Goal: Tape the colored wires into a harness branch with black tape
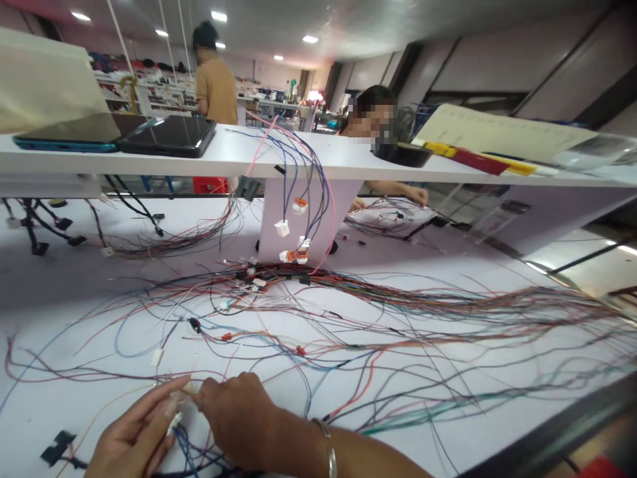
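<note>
Small white connector (174, 423) gripped in closed fingers of left hand (132, 438), right hand (239, 417) pinching thin wire (186, 392) beside it, at near edge of white table (44, 372); wire harness (279, 273) bundled mid-table, many coloured wire ends (448, 372) loose, without connectors.

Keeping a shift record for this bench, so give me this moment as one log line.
left hand: at white connector | right hand: pinching thin wire | bench: multicoloured wire harness | co-worker's hand: at other wires

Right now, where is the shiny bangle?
In the head view, the metal bangle is low, right of centre, just behind the right hand, below the coloured wires on the table.
</note>
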A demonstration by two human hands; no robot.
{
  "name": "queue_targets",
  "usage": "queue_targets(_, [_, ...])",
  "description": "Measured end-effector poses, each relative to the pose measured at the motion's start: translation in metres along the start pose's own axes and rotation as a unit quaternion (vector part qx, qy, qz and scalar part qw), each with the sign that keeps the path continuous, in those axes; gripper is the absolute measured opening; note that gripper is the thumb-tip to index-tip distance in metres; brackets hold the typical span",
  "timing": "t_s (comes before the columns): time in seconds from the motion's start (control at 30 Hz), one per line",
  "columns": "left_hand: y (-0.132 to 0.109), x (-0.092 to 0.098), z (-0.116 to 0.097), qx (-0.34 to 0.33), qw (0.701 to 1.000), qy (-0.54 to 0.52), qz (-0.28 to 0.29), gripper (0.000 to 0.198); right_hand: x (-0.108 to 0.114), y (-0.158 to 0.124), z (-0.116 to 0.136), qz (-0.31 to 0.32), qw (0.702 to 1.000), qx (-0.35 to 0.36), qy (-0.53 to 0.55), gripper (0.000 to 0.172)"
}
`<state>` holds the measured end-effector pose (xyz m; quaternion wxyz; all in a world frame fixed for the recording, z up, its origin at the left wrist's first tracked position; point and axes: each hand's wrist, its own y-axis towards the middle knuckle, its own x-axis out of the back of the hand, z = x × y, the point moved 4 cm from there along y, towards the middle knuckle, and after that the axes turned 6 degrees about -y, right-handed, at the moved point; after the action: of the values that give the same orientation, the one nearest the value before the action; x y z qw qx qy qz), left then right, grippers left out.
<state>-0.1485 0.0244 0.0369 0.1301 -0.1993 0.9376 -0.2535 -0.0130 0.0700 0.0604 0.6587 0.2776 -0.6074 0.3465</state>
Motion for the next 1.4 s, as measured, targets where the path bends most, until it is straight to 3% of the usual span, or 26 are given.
queue_targets(0.13, [-0.009,-0.003,-0.009,-0.045,0.998,-0.008,-0.032,0.046,-0.004,0.002,-0.002,0.006,1.0,-0.007,-0.007,0.012])
queue_targets(0.33, [-0.004,0.006,-0.014,-0.056,0.998,-0.03,0.014,0.036,0.002,0.02,0.014,0.001,1.0,0.023,-0.015,0.021])
queue_targets(0.43, [0.0,0.015,-0.016,-0.07,0.997,-0.04,0.019,0.037,0.005,0.029,0.021,-0.013,0.999,0.034,0.0,0.017])
queue_targets(0.7, [0.009,0.021,-0.006,-0.026,0.999,-0.025,0.011,0.04,-0.003,0.033,0.016,-0.009,1.0,0.02,0.003,0.018])
queue_targets(0.83, [0.013,0.022,0.0,-0.016,0.999,-0.029,-0.006,0.043,-0.001,0.028,0.013,-0.048,0.997,0.011,0.051,0.016])
queue_targets(0.93, [0.015,0.025,0.004,-0.004,0.999,-0.041,-0.027,0.046,0.02,0.007,-0.01,-0.147,0.977,-0.012,0.153,0.017])
queue_targets(1.03, [0.019,0.03,0.008,0.005,0.998,-0.044,-0.05,0.047,0.045,-0.037,-0.062,-0.219,0.947,-0.06,0.229,0.019])
queue_targets(1.13, [0.023,0.034,0.01,-0.008,0.998,-0.046,-0.05,0.045,0.047,-0.09,-0.125,-0.153,0.958,-0.145,0.195,0.022])
queue_targets(1.23, [0.025,0.035,0.012,-0.019,0.998,-0.041,-0.044,0.043,0.027,-0.133,-0.172,-0.065,0.973,-0.181,0.127,0.023])
queue_targets(1.3, [0.025,0.036,0.013,-0.031,0.998,-0.031,-0.045,0.042,0.01,-0.147,-0.186,-0.045,0.976,-0.171,0.127,0.022])
queue_targets(1.4, [0.024,0.037,0.012,-0.051,0.996,-0.033,-0.06,0.042,-0.006,-0.149,-0.187,-0.06,0.978,-0.151,0.135,0.025])
